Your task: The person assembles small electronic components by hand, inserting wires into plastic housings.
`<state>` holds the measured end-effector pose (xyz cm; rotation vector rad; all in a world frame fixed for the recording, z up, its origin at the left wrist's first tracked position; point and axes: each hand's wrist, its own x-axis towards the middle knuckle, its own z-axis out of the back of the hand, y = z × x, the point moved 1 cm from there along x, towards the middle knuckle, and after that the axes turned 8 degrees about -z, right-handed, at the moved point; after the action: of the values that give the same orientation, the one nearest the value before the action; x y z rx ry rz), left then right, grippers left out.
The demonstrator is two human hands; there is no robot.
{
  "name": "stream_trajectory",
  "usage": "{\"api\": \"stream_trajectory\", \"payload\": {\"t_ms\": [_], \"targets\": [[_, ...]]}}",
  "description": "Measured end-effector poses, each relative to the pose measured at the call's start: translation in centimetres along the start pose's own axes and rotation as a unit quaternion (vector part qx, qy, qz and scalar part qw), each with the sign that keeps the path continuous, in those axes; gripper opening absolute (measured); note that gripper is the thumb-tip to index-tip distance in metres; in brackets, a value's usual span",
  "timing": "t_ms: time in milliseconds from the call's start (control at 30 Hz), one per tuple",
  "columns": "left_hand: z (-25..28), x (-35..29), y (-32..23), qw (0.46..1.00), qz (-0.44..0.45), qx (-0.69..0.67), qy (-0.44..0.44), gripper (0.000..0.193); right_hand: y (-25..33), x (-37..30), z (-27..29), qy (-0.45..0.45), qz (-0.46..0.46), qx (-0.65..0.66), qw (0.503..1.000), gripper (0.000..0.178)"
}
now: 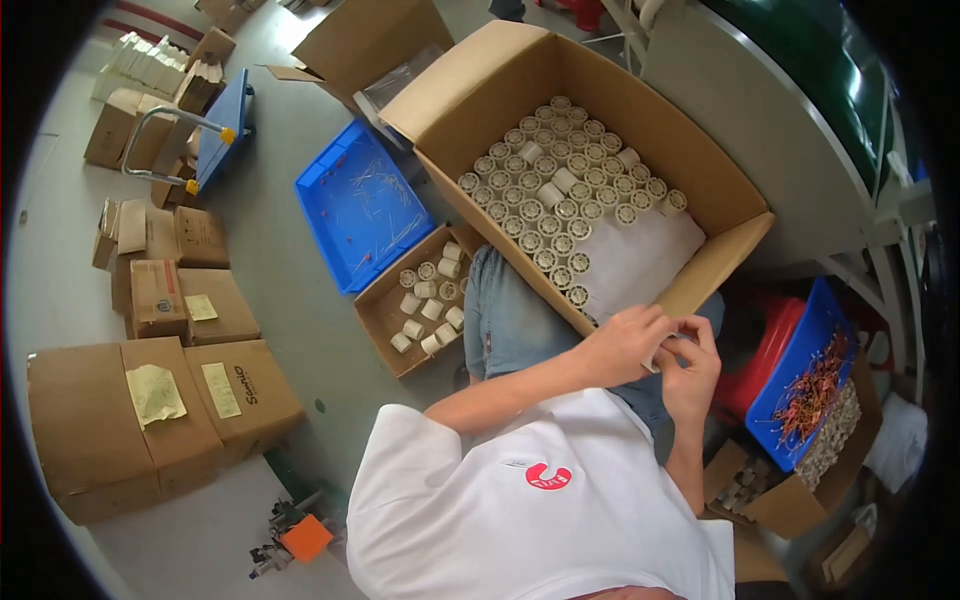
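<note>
Over the near edge of a large open carton (470, 75), my two hands meet close together. My left hand (628, 345) pinches a small white part (655, 358) from the left side. From the right, the fingers of my right hand (692, 372) close round the same part. My fingers hide most of it, so its full shape cannot be made out. Inside the carton, many white round plastic pieces (545, 195) stand packed in rows, with a few lying on their sides. A pale sheet (640, 250) shows on the carton's near right part.
Left of my knee, a small carton (385, 335) holds loose white cylinders. Beyond it lies a blue tray (350, 200) with thin wires. At right, another blue tray (815, 390) holds orange-red wires beside a red stool (765, 365). Stacked boxes (85, 420) and a blue trolley (222, 135) stand left.
</note>
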<state>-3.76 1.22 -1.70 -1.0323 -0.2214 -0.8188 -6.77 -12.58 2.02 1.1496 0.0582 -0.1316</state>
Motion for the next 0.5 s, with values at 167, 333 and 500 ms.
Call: {"api": "stream_trajectory", "payload": {"t_ms": [167,333,500], "targets": [[0.2,-2.4,1.2,0.988,0.070,-0.113,-0.076,0.051,1.3,0.4,-0.8,0.050,0.002,-0.051,0.997,0.015],[0.9,-2.5,1.6,0.978,0.077,-0.169,-0.096,0.049,2.7,-0.3,-1.0,0.038,0.031,-0.097,0.994,0.019],[3.7,-6.1,4.5,0.943,0.183,0.169,-0.222,0.048,-0.4,-0.3,3.9,-0.056,-0.020,-0.052,0.997,0.021]]}}
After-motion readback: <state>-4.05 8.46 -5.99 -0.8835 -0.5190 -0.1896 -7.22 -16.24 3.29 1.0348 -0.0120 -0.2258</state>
